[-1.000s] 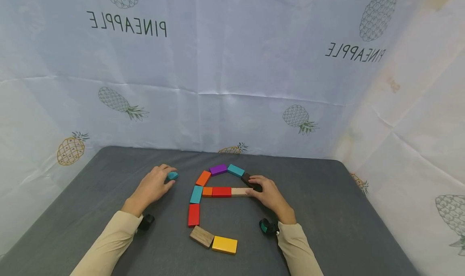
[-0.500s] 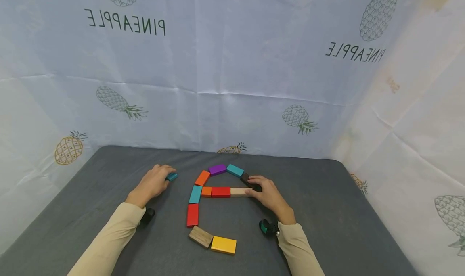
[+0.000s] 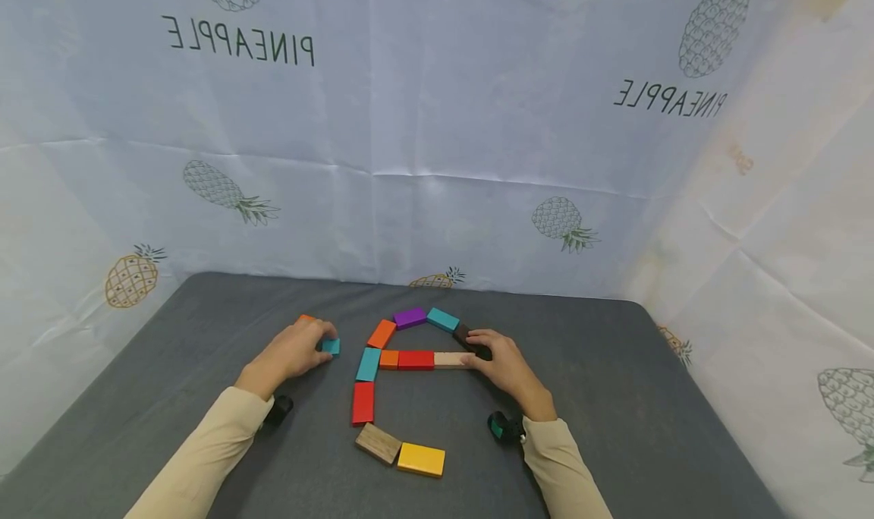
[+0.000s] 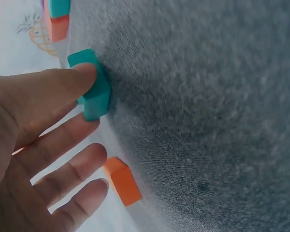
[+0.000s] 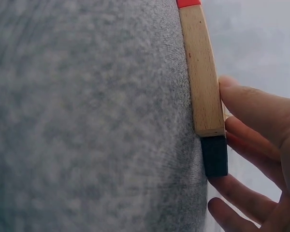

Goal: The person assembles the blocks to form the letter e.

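My left hand (image 3: 290,354) pinches a teal block (image 4: 94,89) between thumb and fingers, left of the block outline on the table. The thumb lies across its face; the ring and little fingers stay apart from it. Just beyond that hand lies an orange block (image 4: 123,182). At the outline's right side, my right hand (image 3: 504,363) has its thumb at the edge of a plain wooden block (image 5: 202,72) and its fingers around a black block (image 5: 215,157) at that block's end. A dark brown block (image 3: 461,336) shows beside the right fingers, partly hidden by them.
Purple (image 3: 410,319), teal (image 3: 443,320) and orange (image 3: 381,334) blocks form an arch. A red block (image 3: 416,360) lies in the crossbar. Below the left side, a brown wooden block (image 3: 378,443) meets a yellow block (image 3: 421,460). A patterned curtain (image 3: 437,124) hangs behind the grey table (image 3: 437,496).
My left hand has shifted slightly nearer and to the right with the teal block, which has turned in the fingers. The orange block behind that hand now shows. My right hand stays in place.
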Demonstrator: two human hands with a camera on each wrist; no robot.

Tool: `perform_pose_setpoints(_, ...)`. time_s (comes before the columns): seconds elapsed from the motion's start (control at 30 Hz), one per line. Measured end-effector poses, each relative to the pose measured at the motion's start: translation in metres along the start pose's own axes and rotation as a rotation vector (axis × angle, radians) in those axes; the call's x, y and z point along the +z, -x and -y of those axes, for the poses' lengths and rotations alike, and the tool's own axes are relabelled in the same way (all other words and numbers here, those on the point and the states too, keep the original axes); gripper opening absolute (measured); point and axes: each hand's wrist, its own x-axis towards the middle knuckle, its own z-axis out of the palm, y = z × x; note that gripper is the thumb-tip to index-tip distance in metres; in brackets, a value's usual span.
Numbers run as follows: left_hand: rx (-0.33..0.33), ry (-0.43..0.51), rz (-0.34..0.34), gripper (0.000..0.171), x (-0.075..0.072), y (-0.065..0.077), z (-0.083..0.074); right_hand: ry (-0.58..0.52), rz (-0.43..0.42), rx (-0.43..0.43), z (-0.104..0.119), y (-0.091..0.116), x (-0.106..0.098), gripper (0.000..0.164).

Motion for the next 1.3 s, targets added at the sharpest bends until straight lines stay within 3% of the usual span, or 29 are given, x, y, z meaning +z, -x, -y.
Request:
perform_pose_setpoints(0.17,-0.011,0.026,0.002,0.029,0.0,0.004,-0.002,0.007,0.0,-0.012,0.0,0.0,0.0,0.045)
perform_pose_setpoints(0.37,0.015,0.062,-0.052,0.034,0.001,0.012,-0.009,0.025,-0.011,-0.021,-0.001,0.001,0.0,0.044)
perform_pose_setpoints(0.77,0.118,0.05,-0.131,0.032,0.004,0.032,-0.048,0.047,-0.004,-0.044,0.001,0.004,0.0,0.039)
perform_pose_setpoints(0.93,0.138,0.055,-0.109,0.033,0.007,0.036,-0.064,0.049,0.006,-0.043,0.002,0.004,-0.001,0.038)
perform_pose_setpoints(1.3,0.295,0.07,-0.087,0.032,0.018,0.043,-0.094,0.032,0.004,-0.047,0.001,0.004,0.0,0.037)
